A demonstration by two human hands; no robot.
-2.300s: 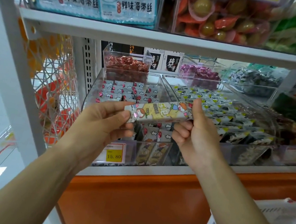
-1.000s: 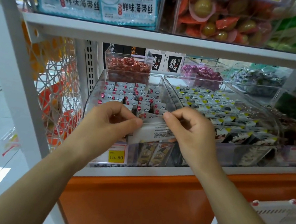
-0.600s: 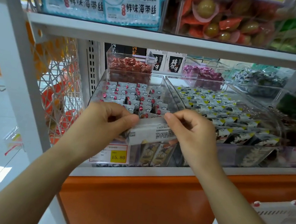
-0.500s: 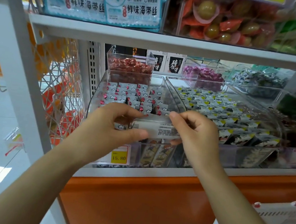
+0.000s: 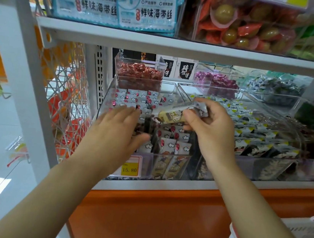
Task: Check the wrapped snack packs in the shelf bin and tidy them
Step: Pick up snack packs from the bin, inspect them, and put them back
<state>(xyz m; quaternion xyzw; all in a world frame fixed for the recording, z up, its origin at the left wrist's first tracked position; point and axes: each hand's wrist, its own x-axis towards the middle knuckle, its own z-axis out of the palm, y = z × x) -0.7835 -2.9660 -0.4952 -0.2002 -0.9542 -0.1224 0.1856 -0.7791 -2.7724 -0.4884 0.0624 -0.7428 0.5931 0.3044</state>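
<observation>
Snack pack [image 5: 172, 117], long axis crosswise, right end higher, in pinch of right hand [image 5: 211, 130] fingers; left hand [image 5: 116, 131] fingers spread.

Shop shelving and stock around the display.
Blue-and-white seaweed packets [image 5: 145, 7] stand on the white metal upper shelf board [image 5: 181, 46]. Below it, at the back, a small clear plastic box of red-wrapped sweets [image 5: 139, 74] sits near a clear box of purple-wrapped sweets [image 5: 216, 82]. A yellow price tag [image 5: 129, 169] reads 15.80, above the orange base panel [image 5: 159, 219].

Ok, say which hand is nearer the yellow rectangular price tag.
Left. The left hand is just above the yellow price tag; the right hand is higher and further right.
</observation>
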